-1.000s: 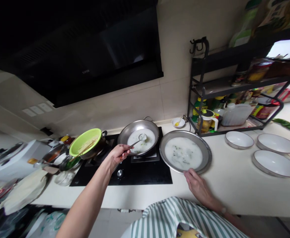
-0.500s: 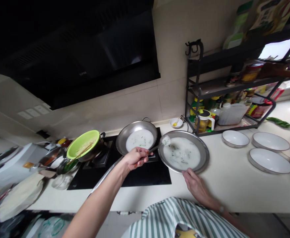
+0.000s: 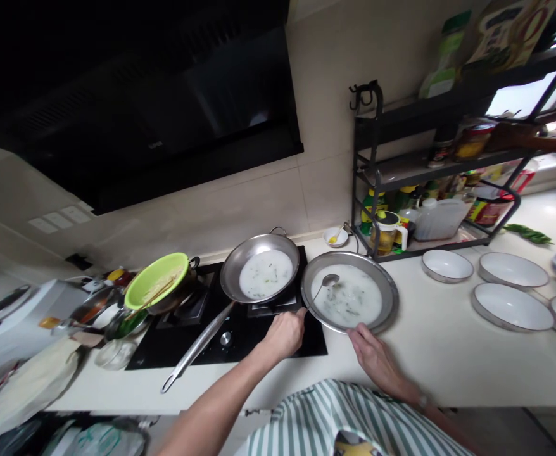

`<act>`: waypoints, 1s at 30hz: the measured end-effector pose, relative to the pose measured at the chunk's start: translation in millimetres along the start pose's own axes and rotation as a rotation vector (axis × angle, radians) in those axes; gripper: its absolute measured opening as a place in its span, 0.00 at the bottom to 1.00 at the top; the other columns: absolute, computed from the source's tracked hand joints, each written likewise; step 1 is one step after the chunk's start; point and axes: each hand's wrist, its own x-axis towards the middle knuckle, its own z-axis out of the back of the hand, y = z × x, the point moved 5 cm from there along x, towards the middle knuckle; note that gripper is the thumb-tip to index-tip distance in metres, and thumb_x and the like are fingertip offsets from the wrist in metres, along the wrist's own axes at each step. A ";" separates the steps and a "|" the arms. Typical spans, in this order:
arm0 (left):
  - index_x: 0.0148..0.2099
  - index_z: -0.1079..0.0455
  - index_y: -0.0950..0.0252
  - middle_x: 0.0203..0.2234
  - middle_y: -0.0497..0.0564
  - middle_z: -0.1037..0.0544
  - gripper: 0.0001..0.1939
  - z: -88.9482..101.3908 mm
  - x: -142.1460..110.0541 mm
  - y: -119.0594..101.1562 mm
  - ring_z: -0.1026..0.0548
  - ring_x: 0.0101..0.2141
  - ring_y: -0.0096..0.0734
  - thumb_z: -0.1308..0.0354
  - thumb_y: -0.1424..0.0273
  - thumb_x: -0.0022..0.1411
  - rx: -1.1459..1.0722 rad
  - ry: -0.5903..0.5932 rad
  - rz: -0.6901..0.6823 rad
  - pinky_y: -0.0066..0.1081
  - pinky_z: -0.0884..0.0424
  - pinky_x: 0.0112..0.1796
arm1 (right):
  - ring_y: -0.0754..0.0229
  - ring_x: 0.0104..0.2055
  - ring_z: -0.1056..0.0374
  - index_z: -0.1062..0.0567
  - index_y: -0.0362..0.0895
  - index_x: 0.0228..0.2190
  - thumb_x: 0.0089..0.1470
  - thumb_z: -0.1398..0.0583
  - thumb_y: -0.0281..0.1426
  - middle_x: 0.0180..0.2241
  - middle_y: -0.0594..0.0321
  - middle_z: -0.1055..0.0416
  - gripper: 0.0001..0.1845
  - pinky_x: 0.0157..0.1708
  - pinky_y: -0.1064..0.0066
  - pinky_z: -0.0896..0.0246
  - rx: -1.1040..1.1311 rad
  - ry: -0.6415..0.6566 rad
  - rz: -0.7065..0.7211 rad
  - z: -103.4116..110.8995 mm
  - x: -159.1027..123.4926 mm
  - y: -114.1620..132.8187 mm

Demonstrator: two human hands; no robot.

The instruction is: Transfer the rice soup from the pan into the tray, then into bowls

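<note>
My left hand (image 3: 286, 332) is closed round the handle of a metal ladle (image 3: 330, 280). The ladle's bowl is over the near-left part of a wide steel basin (image 3: 389, 288), which holds milky white soup (image 3: 354, 301) with bits of green. My right hand (image 3: 364, 342) grips the basin's front rim, fingers partly hidden. To the left, on the black stove (image 3: 187, 345), stands a steel frying pan (image 3: 233, 263) with similar white soup in it. Its long handle points toward the front left.
Several white bowls (image 3: 510, 307) stand on the counter at right. Behind is a black spice rack (image 3: 377, 171), with a small dish (image 3: 335, 237) beside it. A lime-green colander (image 3: 138, 285) with chopsticks sits at left. The range hood (image 3: 164, 114) hangs overhead.
My left hand has turned over and come toward me. The ladle, full of white soup before, is now tilted over the basin. My right hand stays on the rim.
</note>
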 end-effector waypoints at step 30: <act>0.39 0.27 0.69 0.13 0.42 0.33 0.10 62.1 -8.2 92.6 0.46 0.11 0.18 0.39 0.66 0.63 -0.996 -0.259 0.442 0.23 0.55 0.15 | 0.62 0.29 0.33 0.24 0.46 0.34 0.66 0.54 0.27 0.31 0.59 0.31 0.20 0.30 0.74 0.37 0.110 0.030 -0.067 -5.1 -1.8 -5.4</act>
